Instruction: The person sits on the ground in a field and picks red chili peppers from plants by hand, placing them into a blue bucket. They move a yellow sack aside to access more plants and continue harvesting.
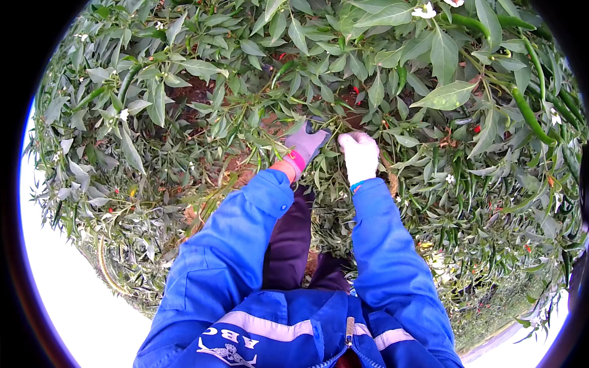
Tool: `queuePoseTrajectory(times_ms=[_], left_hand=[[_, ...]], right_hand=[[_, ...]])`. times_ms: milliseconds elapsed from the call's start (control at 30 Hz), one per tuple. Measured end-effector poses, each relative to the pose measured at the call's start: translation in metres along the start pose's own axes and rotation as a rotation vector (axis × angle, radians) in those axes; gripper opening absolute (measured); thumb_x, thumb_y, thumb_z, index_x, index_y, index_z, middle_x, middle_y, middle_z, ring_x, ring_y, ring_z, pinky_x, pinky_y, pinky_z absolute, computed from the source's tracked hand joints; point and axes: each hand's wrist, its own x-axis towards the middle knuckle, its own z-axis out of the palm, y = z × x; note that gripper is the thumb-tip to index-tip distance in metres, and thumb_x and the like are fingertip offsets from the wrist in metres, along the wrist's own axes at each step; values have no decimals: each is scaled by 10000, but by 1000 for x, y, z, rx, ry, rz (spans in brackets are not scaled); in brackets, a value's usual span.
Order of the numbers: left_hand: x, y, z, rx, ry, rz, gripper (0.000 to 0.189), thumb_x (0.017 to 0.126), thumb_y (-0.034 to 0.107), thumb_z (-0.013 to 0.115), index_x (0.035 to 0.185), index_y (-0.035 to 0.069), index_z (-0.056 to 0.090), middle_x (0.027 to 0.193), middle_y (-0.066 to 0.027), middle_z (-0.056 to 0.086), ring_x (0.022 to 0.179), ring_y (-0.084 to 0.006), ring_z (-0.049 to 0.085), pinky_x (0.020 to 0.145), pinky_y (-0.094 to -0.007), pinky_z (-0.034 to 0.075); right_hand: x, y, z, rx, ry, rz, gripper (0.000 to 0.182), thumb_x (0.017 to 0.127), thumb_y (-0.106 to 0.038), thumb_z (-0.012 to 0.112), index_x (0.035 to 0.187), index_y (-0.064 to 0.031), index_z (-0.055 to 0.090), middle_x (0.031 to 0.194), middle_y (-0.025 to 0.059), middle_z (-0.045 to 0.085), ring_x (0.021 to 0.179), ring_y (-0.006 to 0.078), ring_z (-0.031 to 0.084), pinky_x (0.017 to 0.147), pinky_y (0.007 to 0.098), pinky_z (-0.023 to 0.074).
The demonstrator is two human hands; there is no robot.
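My left hand (307, 141), in a grey and dark knit glove with a pink cuff, reaches into a chili pepper plant (244, 115) near the middle of the view. Its fingers are around thin stems and leaves; what they grip cannot be made out. Just to its right is my right hand (360, 149), in a white fuzzy glove, with the fingers curled in. Whether anything is inside them is hidden. Slender green chili peppers (281, 72) hang ahead of the hands, and a red chili pepper (356, 90) shows among leaves.
Dense chili plants surround me. Long green chili peppers (529, 117) and a broad-leaved branch (448, 95) hang at the upper right, with more green chilies (129, 83) at the upper left. Reddish soil (237, 168) shows between the plants. My legs (290, 239) stand among the foliage.
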Motion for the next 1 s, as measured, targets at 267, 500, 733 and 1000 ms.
queuePoseTrajectory(times_ms=[267,500,733,1000], left_hand=[[39,-55,-1,-478,-112,79,305,861,121,696,1119,-8,597,997,-81,694,834,-131,664,717,-244,516],[40,-63,-2,-487,-147,162,297,879,105,688,1132,0,575,1013,-76,680,886,-129,669,718,-232,517],[32,-50,-4,-566,-191,167,308,884,86,671,1147,-16,547,1053,-99,673,923,-157,672,777,-238,527],[13,-29,-24,-164,-88,62,265,871,135,688,1077,-6,599,983,-93,688,879,-151,670,744,-238,519]], right_hand=[[-16,-2,-24,398,-252,251,122,868,-171,650,874,-65,591,644,-5,549,435,48,385,393,207,259],[28,-38,-10,384,-73,-77,129,923,-202,622,856,-92,628,663,-5,586,480,83,483,428,212,329],[79,-47,16,-314,-9,-297,494,854,-501,568,1081,-71,655,980,137,661,947,317,577,913,404,408],[101,-48,11,-422,-183,-627,424,908,-333,630,1225,-54,601,1230,130,630,1101,311,593,971,406,433]])
